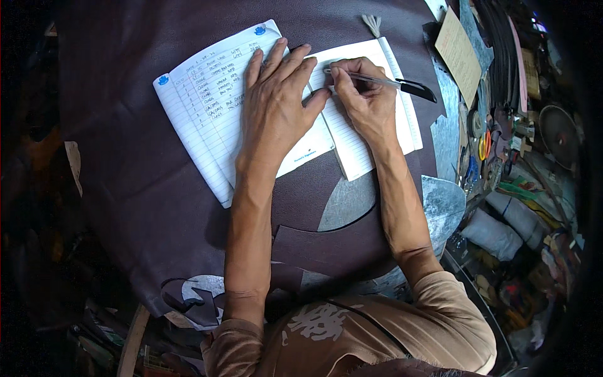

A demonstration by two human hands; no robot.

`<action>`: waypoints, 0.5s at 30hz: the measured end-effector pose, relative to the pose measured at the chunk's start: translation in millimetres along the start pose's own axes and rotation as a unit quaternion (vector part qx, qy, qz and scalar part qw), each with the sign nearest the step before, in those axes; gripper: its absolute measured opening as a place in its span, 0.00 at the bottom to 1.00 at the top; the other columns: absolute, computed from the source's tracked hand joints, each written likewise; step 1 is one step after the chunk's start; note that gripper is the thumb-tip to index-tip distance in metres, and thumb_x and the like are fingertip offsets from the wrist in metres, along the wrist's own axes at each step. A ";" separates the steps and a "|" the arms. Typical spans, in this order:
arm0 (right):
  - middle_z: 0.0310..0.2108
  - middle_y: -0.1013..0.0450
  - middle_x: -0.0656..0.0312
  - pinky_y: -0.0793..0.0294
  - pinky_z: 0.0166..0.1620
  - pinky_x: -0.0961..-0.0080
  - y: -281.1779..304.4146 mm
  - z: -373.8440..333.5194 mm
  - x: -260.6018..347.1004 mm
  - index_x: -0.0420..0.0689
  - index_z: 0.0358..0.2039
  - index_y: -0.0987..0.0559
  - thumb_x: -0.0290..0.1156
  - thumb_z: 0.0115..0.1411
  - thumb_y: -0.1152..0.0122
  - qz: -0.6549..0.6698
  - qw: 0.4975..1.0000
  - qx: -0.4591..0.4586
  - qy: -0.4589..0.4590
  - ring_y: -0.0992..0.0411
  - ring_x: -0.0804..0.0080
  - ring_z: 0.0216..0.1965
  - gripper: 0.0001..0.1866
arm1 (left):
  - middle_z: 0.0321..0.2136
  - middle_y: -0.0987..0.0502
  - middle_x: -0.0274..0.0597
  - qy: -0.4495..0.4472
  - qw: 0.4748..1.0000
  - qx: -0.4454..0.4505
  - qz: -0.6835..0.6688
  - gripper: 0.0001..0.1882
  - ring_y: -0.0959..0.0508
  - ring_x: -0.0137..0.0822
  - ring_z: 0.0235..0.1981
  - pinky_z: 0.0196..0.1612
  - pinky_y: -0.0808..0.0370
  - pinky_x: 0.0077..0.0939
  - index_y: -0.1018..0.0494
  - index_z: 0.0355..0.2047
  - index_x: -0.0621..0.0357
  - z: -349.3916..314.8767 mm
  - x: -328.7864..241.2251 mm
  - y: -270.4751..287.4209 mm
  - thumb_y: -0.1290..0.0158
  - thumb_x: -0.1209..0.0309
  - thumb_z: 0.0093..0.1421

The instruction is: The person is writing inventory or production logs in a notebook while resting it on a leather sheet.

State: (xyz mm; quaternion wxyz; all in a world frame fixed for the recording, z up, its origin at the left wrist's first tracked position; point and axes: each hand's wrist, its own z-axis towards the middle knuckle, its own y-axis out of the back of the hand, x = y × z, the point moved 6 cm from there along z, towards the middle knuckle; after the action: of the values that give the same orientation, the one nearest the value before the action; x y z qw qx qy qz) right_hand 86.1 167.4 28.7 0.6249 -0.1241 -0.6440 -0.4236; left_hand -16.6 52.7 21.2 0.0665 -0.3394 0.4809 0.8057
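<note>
An open lined notebook (188, 151) lies tilted on dark brown leather, its left page bearing rows of handwriting. My left hand (276, 94) rests flat over that page, fingers spread toward the top edge and thumb reaching to the centre fold. On the right-hand page (358, 163) sits my right hand (365, 94), closed around a pen (392, 82). The pen has a clear barrel and a black end that points to the right. Its tip is near the page's upper left, mostly hidden by my fingers.
Dark brown leather (144, 207) covers most of the table, with a cut leather piece (333, 242) near me. Grey metal sheet (443, 204) shows at the right edge. Beyond it are scissors (484, 145), a tan card (457, 56), hanging zippers (499, 44) and white bundles (493, 232).
</note>
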 end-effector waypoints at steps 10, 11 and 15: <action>0.21 0.25 0.64 0.36 0.22 0.84 0.4 -0.3 3.9 0.36 0.33 0.18 0.29 0.63 0.38 0.003 1.000 -0.007 0.006 0.34 0.85 0.19 0.08 | 0.58 0.24 0.42 0.001 1.000 0.005 -0.001 0.25 0.34 0.46 0.67 0.72 0.49 0.49 0.21 0.51 0.60 0.5 -0.1 -0.5 0.35 0.61 0.55; 0.21 0.25 0.64 0.36 0.22 0.84 0.8 0.0 3.9 0.36 0.33 0.18 0.29 0.63 0.38 0.003 1.000 -0.007 0.007 0.34 0.85 0.19 0.08 | 0.58 0.24 0.42 0.002 1.000 0.004 -0.004 0.25 0.34 0.46 0.67 0.72 0.49 0.49 0.21 0.51 0.60 0.0 0.2 -0.8 0.35 0.60 0.55; 0.21 0.24 0.64 0.35 0.23 0.85 0.0 0.7 4.9 0.36 0.33 0.18 0.28 0.63 0.38 -0.019 1.000 0.003 0.012 0.34 0.85 0.19 0.08 | 0.59 0.24 0.42 0.006 1.000 0.007 -0.004 0.25 0.34 0.46 0.67 0.73 0.49 0.49 0.21 0.51 0.60 0.1 0.4 -0.4 0.35 0.60 0.55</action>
State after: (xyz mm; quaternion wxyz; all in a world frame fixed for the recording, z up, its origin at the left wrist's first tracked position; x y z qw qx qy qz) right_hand 84.7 166.0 33.2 0.6247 -0.1045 -0.6401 -0.4350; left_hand -16.8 52.9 20.7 0.0692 -0.3458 0.4860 0.7997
